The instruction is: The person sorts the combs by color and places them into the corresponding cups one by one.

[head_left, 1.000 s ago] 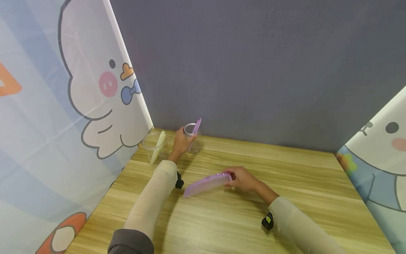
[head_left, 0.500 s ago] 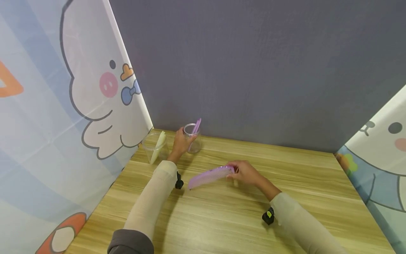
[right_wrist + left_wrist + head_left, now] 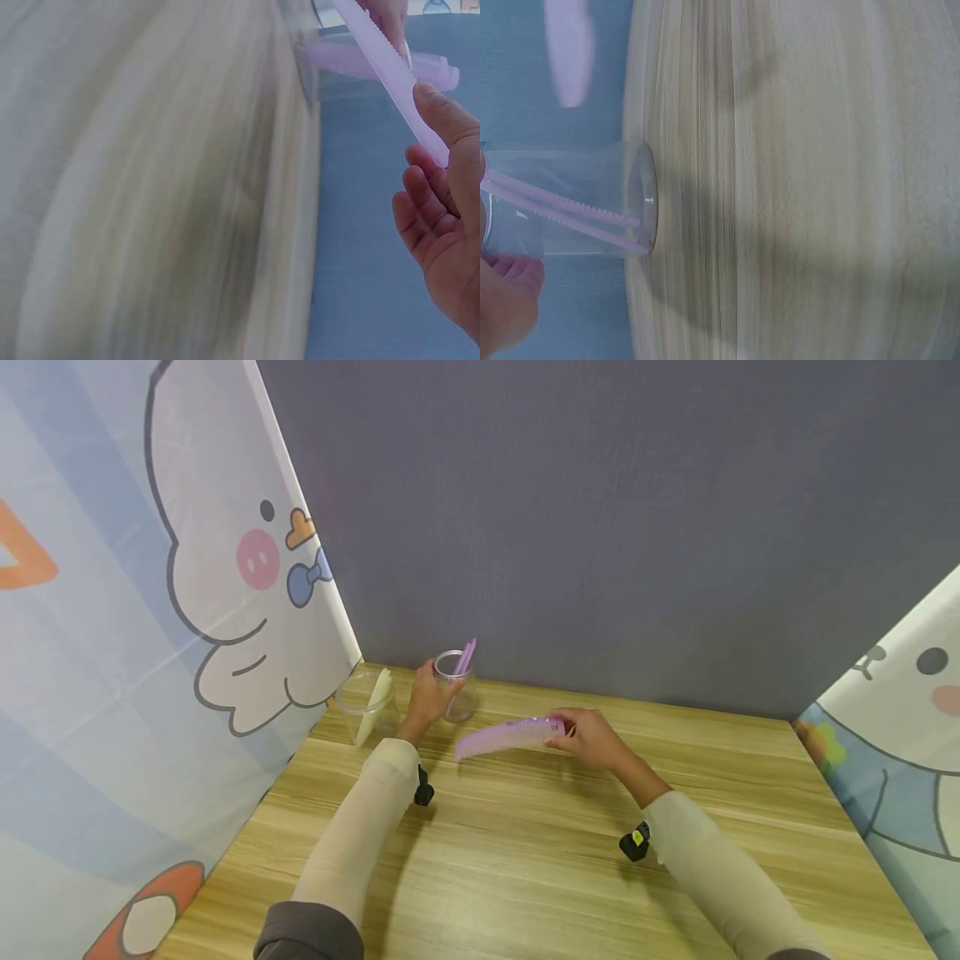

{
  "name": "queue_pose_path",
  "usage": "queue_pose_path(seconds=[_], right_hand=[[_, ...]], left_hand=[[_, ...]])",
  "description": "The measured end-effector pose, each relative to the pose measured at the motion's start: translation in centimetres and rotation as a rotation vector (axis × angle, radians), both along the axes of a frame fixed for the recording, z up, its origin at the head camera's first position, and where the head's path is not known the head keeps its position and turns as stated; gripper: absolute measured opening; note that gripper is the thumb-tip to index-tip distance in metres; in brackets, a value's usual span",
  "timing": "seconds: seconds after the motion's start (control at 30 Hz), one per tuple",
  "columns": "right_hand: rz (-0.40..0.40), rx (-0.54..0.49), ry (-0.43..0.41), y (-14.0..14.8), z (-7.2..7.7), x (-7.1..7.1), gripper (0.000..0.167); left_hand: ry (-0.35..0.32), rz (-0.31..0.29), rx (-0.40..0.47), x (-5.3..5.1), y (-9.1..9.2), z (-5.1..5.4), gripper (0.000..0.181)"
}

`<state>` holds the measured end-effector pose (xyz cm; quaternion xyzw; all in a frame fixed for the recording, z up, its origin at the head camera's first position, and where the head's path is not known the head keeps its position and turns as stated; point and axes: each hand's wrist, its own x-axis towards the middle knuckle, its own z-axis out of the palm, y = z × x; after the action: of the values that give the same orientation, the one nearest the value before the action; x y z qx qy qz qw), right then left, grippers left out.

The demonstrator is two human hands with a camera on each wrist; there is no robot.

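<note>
My right hand (image 3: 592, 739) pinches one end of a purple comb (image 3: 510, 737) above the table, its teeth facing down and its free end toward the left. At the back, my left hand (image 3: 429, 697) grips a clear jar (image 3: 462, 702) near its rim. Inside that jar lean slim purple combs (image 3: 562, 206), their tops poking out past the rim. In the right wrist view, thumb and fingers hold the comb (image 3: 397, 79) with the jar (image 3: 337, 94) behind it. The comb's other end shows blurred in the left wrist view.
Left of my left hand stands a clear cup (image 3: 348, 706) with a pale yellow-green item (image 3: 373, 710) leaning in it. A grey wall (image 3: 600, 527) rises behind the wooden table (image 3: 525, 868). Printed cloth (image 3: 247, 693) hangs along the left side.
My right hand has moved away from me and slightly right, carrying the purple comb up toward the level of the jar. My left hand keeps its place on the jar.
</note>
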<state>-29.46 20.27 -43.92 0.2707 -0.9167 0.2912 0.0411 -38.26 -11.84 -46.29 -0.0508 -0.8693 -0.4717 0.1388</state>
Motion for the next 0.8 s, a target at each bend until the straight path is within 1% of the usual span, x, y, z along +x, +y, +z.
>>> queue_pose_path(seconds=[0.1, 0.3, 0.57, 0.7, 0.8], right_hand=[[-0.023, 0.008, 0.022, 0.3, 0.6, -0.5, 0.039], [-0.066, 0.014, 0.065, 1.0, 1.8, -1.2, 0.043], [-0.174, -0.032, 0.088, 1.6, 3.2, -2.4, 0.050], [-0.232, -0.055, 0.105, 1.3, 4.0, -2.9, 0.050], [-0.267, -0.051, 0.112, 0.8, 4.6, -3.3, 0.051]], left_hand=[[-0.006, -0.001, 0.000, 0.0, 0.0, 0.1, 0.080], [-0.007, 0.004, -0.006, 0.1, 0.1, 0.0, 0.080], [-0.001, -0.001, -0.002, -0.1, 0.2, -0.1, 0.080], [-0.003, -0.005, 0.001, 0.0, 0.2, -0.1, 0.079], [0.000, -0.001, -0.010, 0.0, 0.1, -0.2, 0.079]])
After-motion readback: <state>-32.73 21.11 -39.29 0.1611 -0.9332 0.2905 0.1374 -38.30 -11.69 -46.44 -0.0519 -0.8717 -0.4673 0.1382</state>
